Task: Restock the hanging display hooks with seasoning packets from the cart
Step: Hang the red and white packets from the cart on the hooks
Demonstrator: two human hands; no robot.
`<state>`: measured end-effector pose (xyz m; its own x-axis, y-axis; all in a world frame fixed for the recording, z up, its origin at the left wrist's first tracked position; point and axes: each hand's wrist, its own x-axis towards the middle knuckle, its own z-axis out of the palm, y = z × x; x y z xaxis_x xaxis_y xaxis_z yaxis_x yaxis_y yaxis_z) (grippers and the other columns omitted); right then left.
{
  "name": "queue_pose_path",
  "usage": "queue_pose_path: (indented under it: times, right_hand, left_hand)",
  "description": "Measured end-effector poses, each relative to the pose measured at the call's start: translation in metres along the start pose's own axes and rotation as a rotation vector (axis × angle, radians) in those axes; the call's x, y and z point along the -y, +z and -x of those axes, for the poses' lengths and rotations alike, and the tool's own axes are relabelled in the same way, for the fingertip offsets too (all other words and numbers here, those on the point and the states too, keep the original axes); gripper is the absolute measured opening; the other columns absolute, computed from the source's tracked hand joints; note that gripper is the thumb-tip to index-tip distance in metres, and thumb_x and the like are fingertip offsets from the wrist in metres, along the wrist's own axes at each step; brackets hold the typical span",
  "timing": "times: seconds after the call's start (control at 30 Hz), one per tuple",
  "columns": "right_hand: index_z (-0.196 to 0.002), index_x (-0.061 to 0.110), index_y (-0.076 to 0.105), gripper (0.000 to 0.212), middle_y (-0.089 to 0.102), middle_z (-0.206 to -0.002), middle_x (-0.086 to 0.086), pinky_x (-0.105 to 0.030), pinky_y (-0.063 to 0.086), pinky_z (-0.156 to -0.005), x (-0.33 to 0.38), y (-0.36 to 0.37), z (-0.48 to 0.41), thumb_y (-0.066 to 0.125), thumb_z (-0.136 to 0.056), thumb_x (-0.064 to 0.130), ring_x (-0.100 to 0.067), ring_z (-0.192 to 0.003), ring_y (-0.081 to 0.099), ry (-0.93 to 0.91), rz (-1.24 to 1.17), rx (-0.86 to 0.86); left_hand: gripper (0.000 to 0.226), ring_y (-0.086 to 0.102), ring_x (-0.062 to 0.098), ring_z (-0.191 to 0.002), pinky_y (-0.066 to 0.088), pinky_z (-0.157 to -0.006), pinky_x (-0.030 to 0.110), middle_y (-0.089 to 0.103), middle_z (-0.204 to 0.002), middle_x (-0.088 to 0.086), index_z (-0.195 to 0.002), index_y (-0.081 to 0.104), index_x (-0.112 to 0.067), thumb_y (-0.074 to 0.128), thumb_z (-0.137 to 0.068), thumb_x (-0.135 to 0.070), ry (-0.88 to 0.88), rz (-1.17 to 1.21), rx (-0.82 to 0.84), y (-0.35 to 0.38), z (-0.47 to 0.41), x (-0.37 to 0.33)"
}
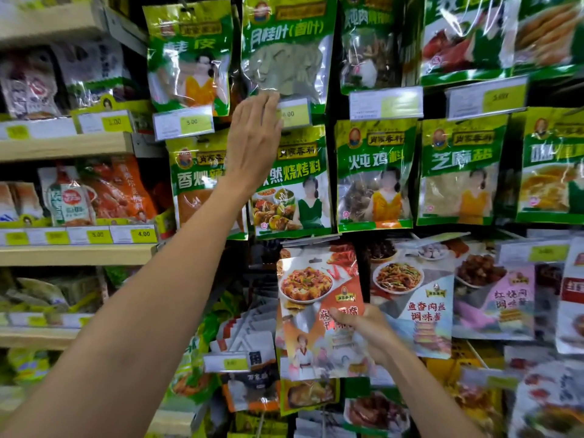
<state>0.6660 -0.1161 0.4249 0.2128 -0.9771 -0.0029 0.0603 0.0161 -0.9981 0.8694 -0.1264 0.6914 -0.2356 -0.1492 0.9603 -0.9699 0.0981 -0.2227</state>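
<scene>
My right hand [363, 330] grips a mapo tofu seasoning packet [313, 305], orange and white with a dish photo, held upright in front of the lower hooks. My left hand [254, 137] is raised flat, fingers together, against the price tag [292, 115] under a green bay leaf packet [286, 52]. It holds nothing. A green barbecue seasoning packet [294, 188] hangs just below that hand. The cart is out of view.
Green packets hang in rows across the upper display, such as a stew chicken packet [374, 175] and a sesame packet [458, 172]. White sauce packets [414, 298] hang at the right. Wooden shelves [66, 147] with bagged goods stand at the left.
</scene>
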Motion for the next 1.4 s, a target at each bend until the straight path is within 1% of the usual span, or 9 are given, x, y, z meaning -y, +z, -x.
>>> queue_pose_path:
  times: [0.1, 0.3, 0.43, 0.57, 0.73, 0.9, 1.13, 1.2, 1.4]
  right_hand:
    - [-0.102, 0.002, 0.067, 0.03, 0.073, -0.101, -0.01, -0.036, 0.049, -0.095, 0.005, 0.004, -0.004, 0.077, -0.077, 0.015, -0.024, -0.1, 0.067, 0.022, -0.028, -0.019]
    - [-0.095, 0.007, 0.066, 0.022, 0.072, -0.1, -0.008, -0.025, 0.048, -0.07, 0.005, 0.012, -0.013, 0.077, -0.077, 0.013, -0.019, -0.091, 0.066, 0.052, -0.034, -0.058]
    - [-0.097, 0.005, 0.064, 0.023, 0.07, -0.106, -0.012, -0.034, 0.048, -0.089, 0.002, 0.016, -0.023, 0.076, -0.079, 0.013, -0.026, -0.101, 0.064, 0.087, -0.021, -0.104]
    - [-0.103, -0.001, 0.064, 0.027, 0.068, -0.111, -0.017, -0.035, 0.047, -0.089, 0.002, 0.021, -0.029, 0.074, -0.081, 0.011, -0.029, -0.103, 0.063, 0.087, 0.01, -0.176]
    - [-0.099, -0.004, 0.064, 0.028, 0.067, -0.104, -0.019, -0.035, 0.045, -0.079, 0.002, 0.027, -0.019, 0.073, -0.084, 0.018, -0.031, -0.1, 0.062, 0.018, 0.13, -0.306]
    - [-0.12, 0.0, 0.057, 0.036, 0.067, -0.115, -0.016, -0.04, 0.049, -0.094, 0.009, 0.026, 0.015, 0.067, -0.089, 0.016, -0.03, -0.107, 0.062, -0.122, 0.365, -0.434]
    - [-0.127, 0.006, 0.055, 0.031, 0.061, -0.118, -0.006, -0.027, 0.047, -0.087, 0.005, -0.022, 0.087, 0.051, -0.1, 0.02, -0.019, -0.106, 0.057, -0.282, 0.472, -0.555]
    - [-0.122, 0.009, 0.059, 0.027, 0.062, -0.111, -0.001, -0.021, 0.048, -0.081, -0.002, -0.045, 0.113, 0.051, -0.1, 0.022, -0.016, -0.102, 0.059, -0.287, 0.431, -0.595]
    - [-0.098, 0.011, 0.066, 0.021, 0.069, -0.092, -0.008, -0.046, 0.054, -0.08, -0.052, -0.125, 0.193, 0.05, -0.1, 0.025, -0.024, -0.088, 0.066, -0.175, 0.355, -0.799]
  left_hand:
    - [0.043, 0.051, 0.032, -0.12, 0.035, -0.109, 0.04, 0.054, -0.129, 0.021, -0.133, 0.046, 0.004, 0.034, -0.099, -0.019, -0.002, 0.02, 0.015, 0.0, 0.001, 0.003]
    - [0.044, 0.051, 0.03, -0.121, 0.034, -0.109, 0.037, 0.054, -0.13, 0.019, -0.134, 0.046, 0.002, 0.033, -0.1, -0.022, 0.004, 0.02, 0.003, -0.001, 0.0, 0.004]
    - [0.044, 0.049, 0.03, -0.123, 0.032, -0.11, 0.036, 0.053, -0.132, 0.019, -0.135, 0.045, 0.002, 0.034, -0.099, -0.022, 0.019, 0.006, 0.01, 0.0, 0.0, 0.005]
    - [0.046, 0.046, 0.029, -0.126, 0.029, -0.112, 0.035, 0.05, -0.135, 0.018, -0.138, 0.041, 0.001, 0.034, -0.099, -0.023, 0.025, 0.013, 0.036, -0.002, 0.0, 0.006]
    - [0.047, 0.041, 0.028, -0.13, 0.024, -0.115, 0.034, 0.046, -0.139, 0.018, -0.14, 0.037, 0.0, 0.037, -0.099, -0.022, 0.041, 0.001, 0.076, -0.007, 0.0, 0.006]
    - [0.043, 0.041, 0.029, -0.131, 0.025, -0.115, 0.036, 0.046, -0.14, 0.019, -0.138, 0.041, 0.002, 0.034, -0.1, -0.016, 0.027, 0.017, 0.07, -0.021, 0.007, -0.002]
    - [0.026, 0.06, 0.035, -0.107, 0.043, -0.097, 0.04, 0.063, -0.112, 0.024, -0.114, 0.059, 0.008, 0.051, -0.093, -0.003, 0.088, 0.303, 0.018, -0.034, 0.091, -0.071]
    - [0.023, 0.061, 0.035, -0.102, 0.039, -0.094, 0.037, 0.064, -0.107, 0.022, -0.11, 0.061, 0.007, 0.048, -0.095, -0.005, 0.079, 0.438, 0.085, -0.034, 0.13, -0.106]
    - [0.033, 0.059, 0.032, -0.092, 0.042, -0.079, 0.033, 0.062, -0.095, 0.014, -0.096, 0.063, 0.0, 0.038, -0.1, -0.021, -0.257, 0.983, 0.575, -0.049, 0.251, -0.243]
